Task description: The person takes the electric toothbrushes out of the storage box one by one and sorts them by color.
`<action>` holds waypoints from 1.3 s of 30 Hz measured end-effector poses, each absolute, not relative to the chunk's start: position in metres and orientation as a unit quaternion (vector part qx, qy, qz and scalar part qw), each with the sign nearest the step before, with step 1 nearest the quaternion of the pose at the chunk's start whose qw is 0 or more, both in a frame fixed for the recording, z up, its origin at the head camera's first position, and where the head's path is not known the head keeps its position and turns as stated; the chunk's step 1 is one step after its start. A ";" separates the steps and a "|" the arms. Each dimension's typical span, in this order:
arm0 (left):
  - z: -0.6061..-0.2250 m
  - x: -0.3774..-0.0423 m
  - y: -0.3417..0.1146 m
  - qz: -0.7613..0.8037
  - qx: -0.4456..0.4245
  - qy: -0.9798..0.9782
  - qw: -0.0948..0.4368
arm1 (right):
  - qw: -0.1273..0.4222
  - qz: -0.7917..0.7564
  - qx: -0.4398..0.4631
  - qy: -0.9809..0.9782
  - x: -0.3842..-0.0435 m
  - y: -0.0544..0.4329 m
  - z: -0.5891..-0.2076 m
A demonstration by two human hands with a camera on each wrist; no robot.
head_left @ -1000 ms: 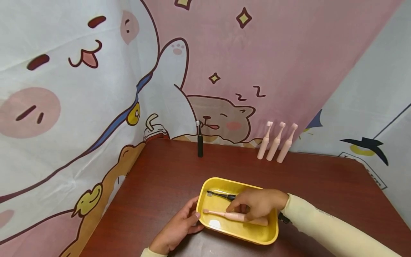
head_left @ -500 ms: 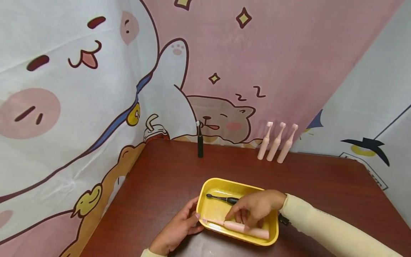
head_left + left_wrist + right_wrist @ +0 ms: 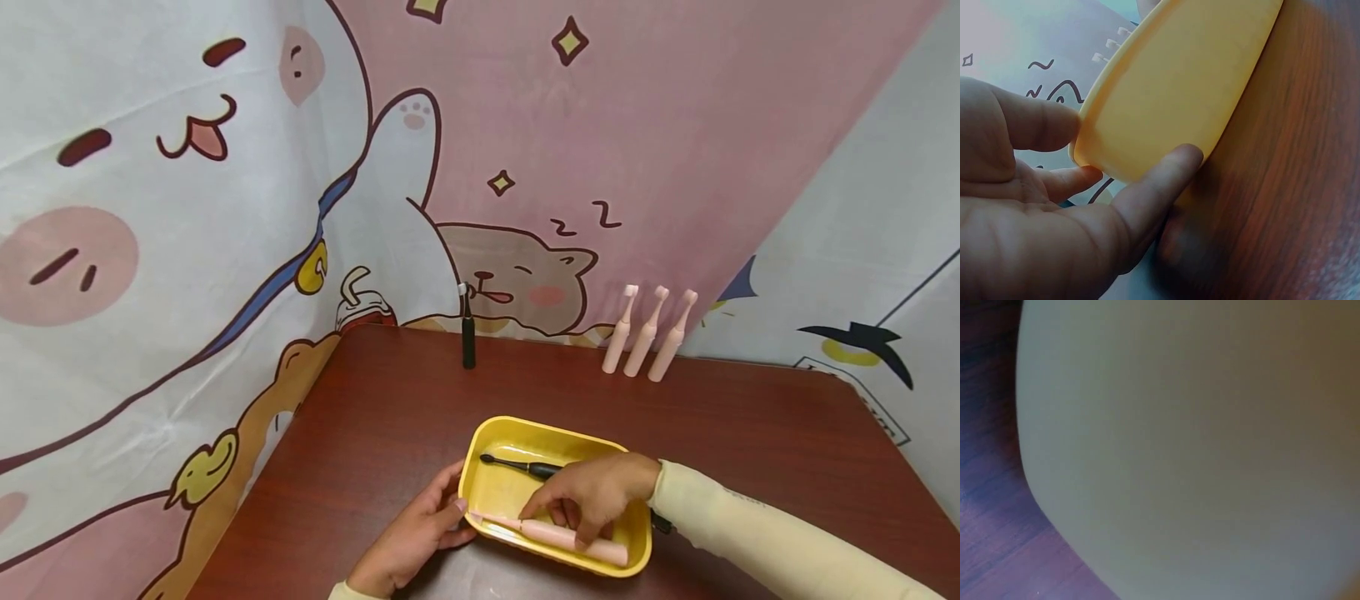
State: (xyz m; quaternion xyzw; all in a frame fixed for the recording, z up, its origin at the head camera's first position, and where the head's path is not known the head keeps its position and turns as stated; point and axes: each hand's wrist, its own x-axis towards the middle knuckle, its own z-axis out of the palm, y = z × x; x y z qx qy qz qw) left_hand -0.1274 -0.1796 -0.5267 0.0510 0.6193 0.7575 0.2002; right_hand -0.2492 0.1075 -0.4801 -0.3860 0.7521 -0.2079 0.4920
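A yellow plastic tray (image 3: 570,440) sits near the front of the table. My left hand (image 3: 416,525) holds its left end; in the left wrist view the thumb (image 3: 1166,175) presses the outer wall and the fingers lie at the rim. Inside, a pink electric toothbrush (image 3: 547,531) lies along the near wall, head toward the left. My right hand (image 3: 600,492) reaches into the tray and grips this toothbrush, index finger at its neck and thumb on the handle. Behind it lies a black electric toothbrush (image 3: 536,469), its handle end hidden by the hand.
One black electric toothbrush (image 3: 468,337) stands upright at the table's back. Three pink electric toothbrushes (image 3: 642,342) stand in a row at the back right. A cartoon-printed cloth (image 3: 675,150) hangs behind the brown table (image 3: 375,417). A blurred pale surface (image 3: 1179,450) fills most of the right wrist view.
The pink toothbrush in the tray has moved toward the near wall with my right hand. The black one in the tray has turned, its head now dark. The left hand keeps its place.
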 end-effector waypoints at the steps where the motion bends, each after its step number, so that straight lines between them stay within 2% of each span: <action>1: -0.527 -0.128 -0.180 0.757 0.051 0.620 0.200 | 0.489 -0.207 -0.388 0.753 -0.249 0.107 -0.480; 10: -0.527 -0.127 -0.181 0.756 0.044 0.621 0.201 | 0.468 -0.188 -0.423 0.752 -0.250 0.106 -0.479; 23: -0.528 -0.126 -0.182 0.751 0.045 0.628 0.199 | 0.476 -0.212 -0.441 0.731 -0.254 0.108 -0.481; 39: -0.526 -0.126 -0.181 0.751 0.042 0.629 0.197 | 0.558 -0.277 -0.383 0.682 -0.256 0.110 -0.480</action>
